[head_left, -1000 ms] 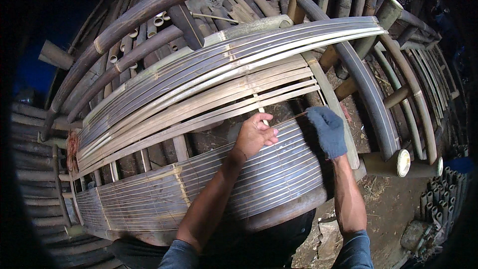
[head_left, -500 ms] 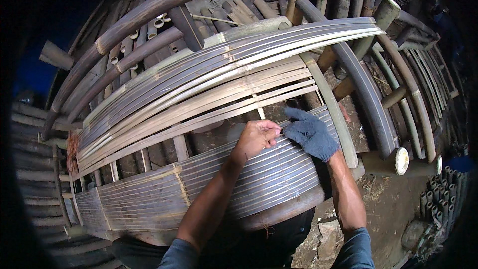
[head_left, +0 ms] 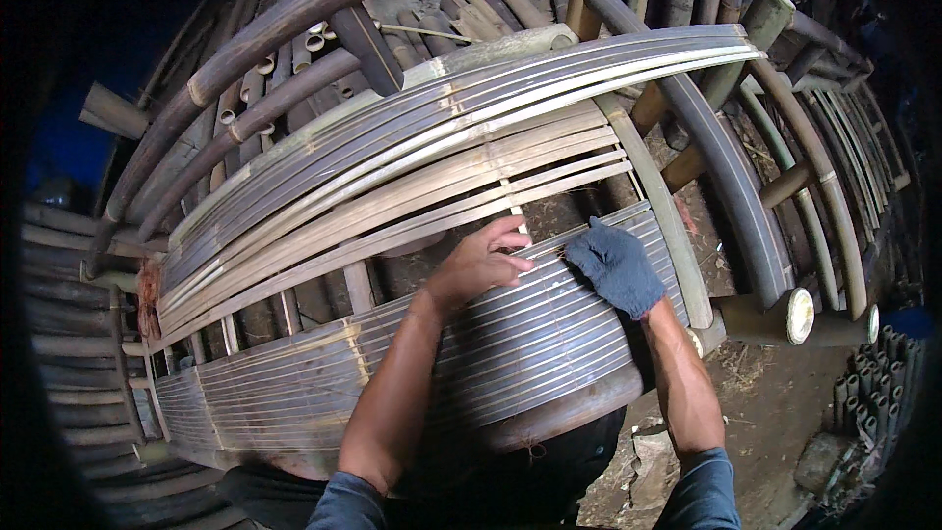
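My bare left hand [head_left: 481,260] hovers at the upper edge of a slatted bamboo seat panel [head_left: 535,334], thumb and fingers apart and nothing seen in them. Just to its right, my right hand [head_left: 616,267] wears a dark grey knitted glove. Its fingers are curled in over the same edge, hiding whatever they may pinch. Thin cords cross the dark slats of this panel. Beyond it, loose pale bamboo slats [head_left: 392,219] lie lengthwise over the bench frame, and a bundle of darker slats [head_left: 392,142] rests farther back.
A thick curved bamboo rail [head_left: 324,10] arches along the far side. At the right stand a bamboo armrest [head_left: 721,152] and a cut pole end [head_left: 800,316]. Reddish-brown strands [head_left: 149,296] hang at the left. Short bamboo tubes [head_left: 868,383] are stacked at lower right.
My left hand has drawn back leftward from the gloved one, and its pinched fingers have opened. The gloved right hand has curled its fingers, staying near the same spot.
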`<state>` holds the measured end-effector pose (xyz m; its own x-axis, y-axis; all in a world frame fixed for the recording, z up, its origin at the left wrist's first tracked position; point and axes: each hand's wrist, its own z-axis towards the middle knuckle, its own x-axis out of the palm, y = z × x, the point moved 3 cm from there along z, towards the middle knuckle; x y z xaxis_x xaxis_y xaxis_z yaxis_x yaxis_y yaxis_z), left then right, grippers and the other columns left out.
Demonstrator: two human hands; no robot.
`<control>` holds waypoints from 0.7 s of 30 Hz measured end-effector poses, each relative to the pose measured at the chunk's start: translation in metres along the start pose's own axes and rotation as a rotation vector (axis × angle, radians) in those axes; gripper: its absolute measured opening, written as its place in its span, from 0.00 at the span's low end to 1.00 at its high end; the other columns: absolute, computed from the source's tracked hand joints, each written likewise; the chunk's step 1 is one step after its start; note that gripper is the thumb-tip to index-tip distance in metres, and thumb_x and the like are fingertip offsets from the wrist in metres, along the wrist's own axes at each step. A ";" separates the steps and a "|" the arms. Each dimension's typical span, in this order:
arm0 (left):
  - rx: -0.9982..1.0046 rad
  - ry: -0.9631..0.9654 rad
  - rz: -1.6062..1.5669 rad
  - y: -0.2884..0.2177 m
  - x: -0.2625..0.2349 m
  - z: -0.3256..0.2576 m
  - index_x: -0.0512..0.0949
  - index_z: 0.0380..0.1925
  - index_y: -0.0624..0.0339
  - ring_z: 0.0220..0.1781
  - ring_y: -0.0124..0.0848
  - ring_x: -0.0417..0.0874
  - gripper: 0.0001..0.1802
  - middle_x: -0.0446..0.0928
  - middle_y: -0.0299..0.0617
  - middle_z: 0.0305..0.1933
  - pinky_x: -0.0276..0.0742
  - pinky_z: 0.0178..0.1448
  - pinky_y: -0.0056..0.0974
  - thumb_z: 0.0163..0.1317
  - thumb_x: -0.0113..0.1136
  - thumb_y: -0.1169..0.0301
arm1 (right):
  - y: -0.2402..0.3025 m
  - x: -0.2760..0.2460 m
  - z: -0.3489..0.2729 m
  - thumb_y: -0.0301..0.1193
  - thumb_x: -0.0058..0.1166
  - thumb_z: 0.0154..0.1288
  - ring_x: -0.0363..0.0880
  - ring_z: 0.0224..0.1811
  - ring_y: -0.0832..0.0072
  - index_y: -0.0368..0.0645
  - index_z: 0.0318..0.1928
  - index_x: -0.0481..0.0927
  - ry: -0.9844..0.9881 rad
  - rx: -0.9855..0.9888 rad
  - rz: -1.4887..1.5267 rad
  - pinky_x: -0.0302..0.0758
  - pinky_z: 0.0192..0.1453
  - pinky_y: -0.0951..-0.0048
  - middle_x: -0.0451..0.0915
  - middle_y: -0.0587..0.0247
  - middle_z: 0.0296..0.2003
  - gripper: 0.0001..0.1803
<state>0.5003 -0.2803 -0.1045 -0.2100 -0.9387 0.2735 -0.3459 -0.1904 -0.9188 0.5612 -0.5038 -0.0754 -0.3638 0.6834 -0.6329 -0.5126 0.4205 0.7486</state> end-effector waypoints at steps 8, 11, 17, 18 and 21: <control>0.454 -0.434 1.021 -0.110 0.050 -0.046 0.59 0.72 0.62 0.59 0.37 0.77 0.44 0.66 0.51 0.70 0.74 0.59 0.35 0.54 0.66 0.73 | -0.011 -0.002 -0.001 0.39 0.53 0.68 0.79 0.39 0.46 0.41 0.38 0.83 0.042 0.078 -0.087 0.76 0.51 0.56 0.81 0.46 0.34 0.14; 0.402 -0.185 1.009 -0.107 0.073 -0.015 0.62 0.69 0.64 0.59 0.39 0.79 0.40 0.69 0.55 0.67 0.75 0.61 0.37 0.57 0.66 0.69 | -0.006 -0.003 0.000 0.40 0.53 0.68 0.78 0.38 0.47 0.41 0.36 0.82 0.032 0.085 -0.028 0.75 0.45 0.56 0.81 0.47 0.33 0.14; 0.098 -0.112 0.677 -0.009 0.049 0.037 0.80 0.49 0.72 0.43 0.35 0.87 0.21 0.85 0.57 0.41 0.82 0.47 0.36 0.59 0.67 0.68 | -0.004 0.000 0.007 0.40 0.53 0.68 0.78 0.38 0.48 0.43 0.35 0.83 0.078 0.143 0.002 0.74 0.42 0.55 0.81 0.48 0.33 0.14; 0.131 -0.155 0.667 -0.010 0.053 0.037 0.81 0.43 0.70 0.37 0.35 0.86 0.16 0.84 0.54 0.36 0.81 0.43 0.37 0.60 0.65 0.69 | -0.008 -0.001 0.008 0.40 0.53 0.68 0.78 0.38 0.48 0.43 0.35 0.83 0.095 0.137 -0.046 0.74 0.42 0.55 0.81 0.48 0.33 0.14; 0.166 -0.250 0.565 -0.007 0.056 0.036 0.84 0.33 0.68 0.27 0.32 0.83 0.09 0.83 0.46 0.25 0.78 0.34 0.37 0.61 0.63 0.71 | -0.014 -0.007 0.001 0.38 0.51 0.69 0.81 0.46 0.55 0.43 0.47 0.82 0.062 0.246 0.033 0.76 0.50 0.63 0.83 0.47 0.42 0.15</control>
<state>0.5235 -0.3418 -0.0931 -0.0914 -0.9423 -0.3219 -0.0937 0.3300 -0.9393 0.5716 -0.5139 -0.0817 -0.4280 0.6642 -0.6129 -0.2980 0.5365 0.7895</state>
